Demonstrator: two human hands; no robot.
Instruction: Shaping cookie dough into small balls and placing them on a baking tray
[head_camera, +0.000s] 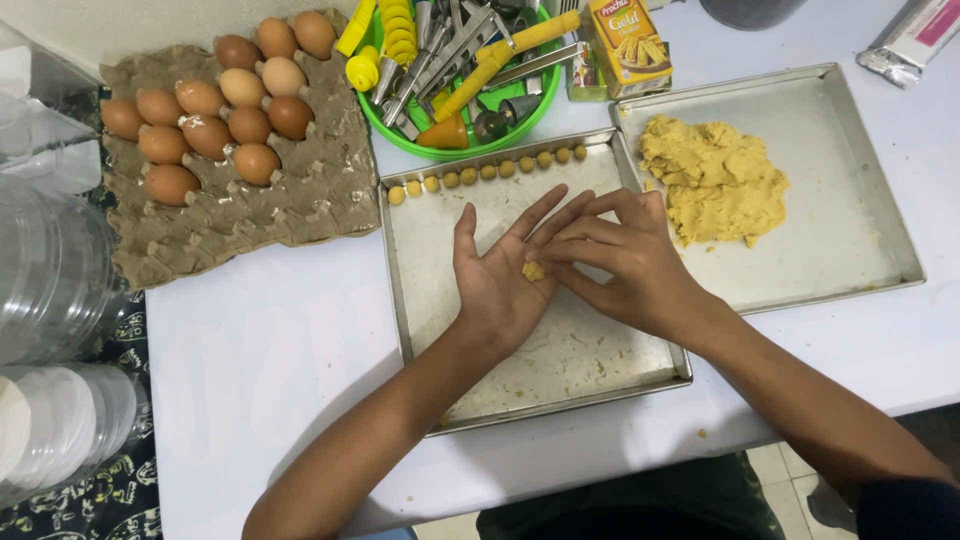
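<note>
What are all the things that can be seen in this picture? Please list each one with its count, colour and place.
dough piece: one, yellow, on the left palm under the right fingers
dough balls: nine, yellow, in a row along the far edge of the near tray
near tray: one, silver, under the hands
far tray: one, silver, on the right
dough heap: one, yellow, in the far tray
eggs: twelve, brown, on the egg carton
egg carton: one, grey-brown, far left
green bowl: one, holding metal and yellow tools
small box: one, yellow, behind the trays
table: one, white
left hand: open, palm up
right hand: fingers on the dough piece
</note>
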